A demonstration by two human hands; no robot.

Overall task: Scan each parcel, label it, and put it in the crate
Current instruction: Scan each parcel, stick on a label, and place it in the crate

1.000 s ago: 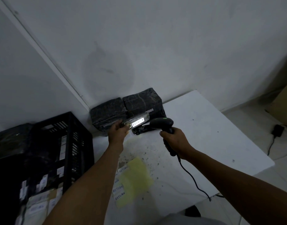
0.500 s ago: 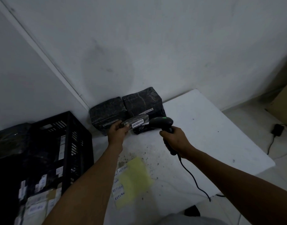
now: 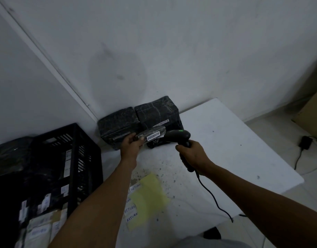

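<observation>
Head view: left hand [image 3: 131,145] fingers pinch a small parcel [image 3: 151,134], its long axis pointing right toward the barcode scanner [image 3: 178,136]. Right hand [image 3: 191,154] fingers wrap the scanner's handle, its nose just right of the barcode.

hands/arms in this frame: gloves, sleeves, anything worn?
Both bare. The left hand and right hand have no gloves, and no rings or watch show. The forearms are uncovered all the way to the frame edge, with no sleeve in view. No markings visible.

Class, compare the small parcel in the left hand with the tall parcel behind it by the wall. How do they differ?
The small parcel is slim and flat; the tall parcel is a bulky block. The left hand holds the small one up; the tall one rests on the table. Both are dark-wrapped and carry a barcode label.
</observation>
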